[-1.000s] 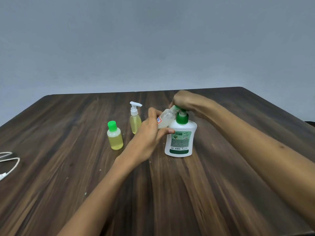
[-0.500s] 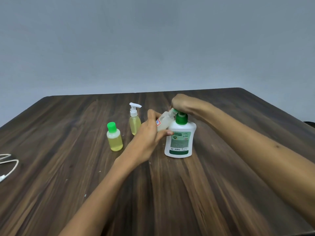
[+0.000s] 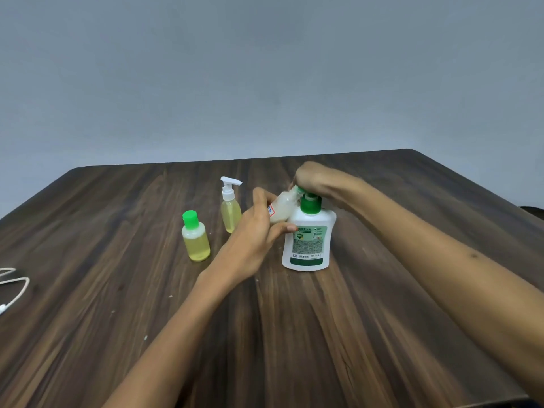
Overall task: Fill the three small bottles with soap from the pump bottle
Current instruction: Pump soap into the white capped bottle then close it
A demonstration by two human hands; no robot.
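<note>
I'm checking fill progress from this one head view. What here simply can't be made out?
- Pump nozzle and the tilted small bottle mouth: covered by the right hand, so soap flow is unseen.
- Its fill level: cloudy, partly behind the left hand.
- Pump bottle label text: too small.
- White cable: cut off by the left edge.

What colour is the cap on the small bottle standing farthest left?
Bright green, on the capped small bottle, clearest in the head view.

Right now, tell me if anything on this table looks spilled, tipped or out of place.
Nothing spilled that I can see. The only tilted thing is the small clear bottle, held slanted by the left hand with its mouth at the pump bottle, which fits filling. A white cable lies at the table's left edge, unrelated to the job.
</note>
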